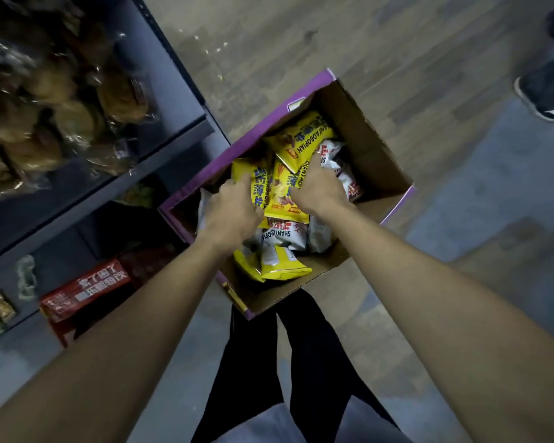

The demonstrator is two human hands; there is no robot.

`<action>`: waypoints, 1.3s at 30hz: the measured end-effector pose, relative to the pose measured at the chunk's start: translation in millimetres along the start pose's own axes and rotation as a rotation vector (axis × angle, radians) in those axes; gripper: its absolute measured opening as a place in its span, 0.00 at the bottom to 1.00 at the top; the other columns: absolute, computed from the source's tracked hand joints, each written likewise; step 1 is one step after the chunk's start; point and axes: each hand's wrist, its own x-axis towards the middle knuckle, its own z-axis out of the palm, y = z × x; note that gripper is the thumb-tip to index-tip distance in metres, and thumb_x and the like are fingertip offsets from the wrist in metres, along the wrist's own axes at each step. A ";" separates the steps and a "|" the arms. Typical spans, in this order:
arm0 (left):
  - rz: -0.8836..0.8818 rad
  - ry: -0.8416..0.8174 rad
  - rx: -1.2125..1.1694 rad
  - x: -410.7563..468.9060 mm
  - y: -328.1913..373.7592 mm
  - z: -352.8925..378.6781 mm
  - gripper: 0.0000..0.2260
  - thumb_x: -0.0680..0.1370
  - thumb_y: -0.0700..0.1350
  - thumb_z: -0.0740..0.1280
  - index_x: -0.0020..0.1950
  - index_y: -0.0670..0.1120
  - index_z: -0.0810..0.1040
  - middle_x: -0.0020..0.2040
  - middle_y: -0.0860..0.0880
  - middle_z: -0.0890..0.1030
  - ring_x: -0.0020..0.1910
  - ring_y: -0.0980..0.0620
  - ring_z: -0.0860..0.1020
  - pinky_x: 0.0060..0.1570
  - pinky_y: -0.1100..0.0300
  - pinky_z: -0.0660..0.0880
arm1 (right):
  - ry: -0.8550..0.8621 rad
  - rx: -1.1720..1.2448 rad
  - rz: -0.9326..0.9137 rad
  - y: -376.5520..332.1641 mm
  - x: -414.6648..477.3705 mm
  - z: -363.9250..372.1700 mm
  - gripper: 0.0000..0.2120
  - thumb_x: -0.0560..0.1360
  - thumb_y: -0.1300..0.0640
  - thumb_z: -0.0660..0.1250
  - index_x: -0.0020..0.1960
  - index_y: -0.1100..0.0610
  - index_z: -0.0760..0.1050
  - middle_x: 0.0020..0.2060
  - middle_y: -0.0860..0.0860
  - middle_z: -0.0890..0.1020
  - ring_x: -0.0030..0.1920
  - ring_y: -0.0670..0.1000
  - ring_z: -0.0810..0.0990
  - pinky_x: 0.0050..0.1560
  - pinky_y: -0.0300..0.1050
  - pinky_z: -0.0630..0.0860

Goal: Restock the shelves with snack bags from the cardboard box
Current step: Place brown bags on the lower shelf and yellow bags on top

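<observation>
- Left hand (231, 209) is in the cardboard box (368, 145), fingers curled round the left yellow bag (248, 175), close to the box's left wall.
- Right hand (317, 187) has its fingers curled over the right edge of the middle yellow bag (280, 193).
- Both bags carry blue Chinese characters. "SHANYAOBOPIAN" reads lengthwise on the middle one.
- Both bags' long axes run from the box's near edge to its far edge.
- Far yellow bag (301, 135) has the same print and lies tilted, long axis towards the far corner.
- White bags (285, 238) near the near edge carry the same name.
- The box is purple outside and brown inside. It sits on the floor (429, 59) beside the shelves (173, 145).
- On the shelves: clear-wrapped brown pastries (61, 107) above, red carton (87, 289) with white Chinese print below.
- Another person's shoe (541, 103) is at far right.
</observation>
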 end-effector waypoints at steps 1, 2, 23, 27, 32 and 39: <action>-0.014 0.009 0.024 5.6 2.2 8.6 0.20 0.75 0.49 0.69 0.64 0.47 0.68 0.58 0.42 0.76 0.53 0.37 0.77 0.56 0.42 0.71 | 0.006 0.025 0.032 0.1 8.0 9.3 0.33 0.77 0.51 0.68 0.74 0.59 0.55 0.65 0.61 0.73 0.62 0.64 0.75 0.48 0.49 0.69; -0.029 0.017 0.055 10.9 3.8 16.3 0.20 0.76 0.48 0.68 0.65 0.47 0.67 0.59 0.42 0.74 0.54 0.37 0.77 0.55 0.43 0.71 | 0.012 0.050 0.060 0.9 15.4 19.4 0.34 0.77 0.50 0.68 0.74 0.58 0.54 0.65 0.61 0.73 0.62 0.64 0.75 0.48 0.49 0.70; -0.240 -0.058 -0.054 63.8 7.5 67.2 0.32 0.76 0.36 0.65 0.75 0.57 0.60 0.63 0.37 0.68 0.59 0.34 0.72 0.58 0.47 0.71 | 0.122 0.097 -0.061 35.4 21.4 13.0 0.34 0.71 0.64 0.71 0.71 0.49 0.60 0.48 0.58 0.79 0.51 0.62 0.77 0.46 0.49 0.71; -0.174 0.025 -0.034 55.3 8.3 61.1 0.29 0.76 0.34 0.61 0.75 0.53 0.63 0.61 0.40 0.73 0.58 0.36 0.74 0.55 0.48 0.72 | 0.099 0.048 -0.135 45.6 -4.1 -8.4 0.33 0.71 0.60 0.72 0.72 0.47 0.63 0.44 0.54 0.81 0.51 0.60 0.78 0.47 0.49 0.73; -0.089 0.084 -0.004 35.6 18.0 44.8 0.30 0.74 0.34 0.62 0.73 0.54 0.65 0.57 0.44 0.79 0.54 0.38 0.78 0.45 0.48 0.73 | 0.093 0.021 -0.229 60.9 -29.7 -27.7 0.30 0.72 0.60 0.72 0.71 0.47 0.65 0.38 0.47 0.79 0.46 0.56 0.78 0.47 0.51 0.76; 0.045 0.175 -0.334 8.4 28.8 50.0 0.33 0.71 0.38 0.67 0.76 0.54 0.65 0.61 0.46 0.80 0.58 0.42 0.76 0.49 0.50 0.73 | 0.252 0.097 -0.318 81.9 -25.2 -38.3 0.27 0.71 0.61 0.73 0.66 0.47 0.70 0.35 0.44 0.77 0.41 0.54 0.79 0.46 0.55 0.77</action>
